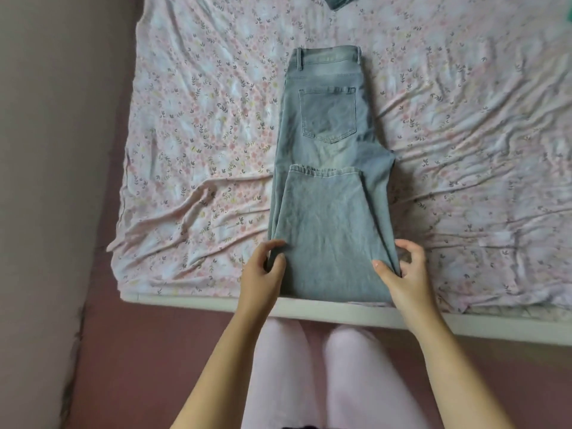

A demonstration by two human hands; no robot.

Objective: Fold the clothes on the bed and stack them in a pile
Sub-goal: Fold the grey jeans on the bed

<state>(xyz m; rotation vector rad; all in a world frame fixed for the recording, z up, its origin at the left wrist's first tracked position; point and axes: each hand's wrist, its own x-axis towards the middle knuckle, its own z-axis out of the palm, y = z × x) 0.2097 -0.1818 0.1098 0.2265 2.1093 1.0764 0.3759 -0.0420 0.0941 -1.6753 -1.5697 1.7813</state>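
The jeans [328,125] are lying lengthwise on the bed [201,125], reaching its near edge, with the legs doubled back over the seat (hems ending just below the back pocket). The left hand [263,274] is pinching the folded part's left edge. The right hand [402,274] is pinching its right edge, thumb on top.

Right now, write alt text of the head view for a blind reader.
A person's left hand and right hand grip the side edges of light blue denim jeans, whose legs are folded back toward the back pocket. The jeans lie on a wrinkled pink floral bedsheet, a dark garment at its far edge.
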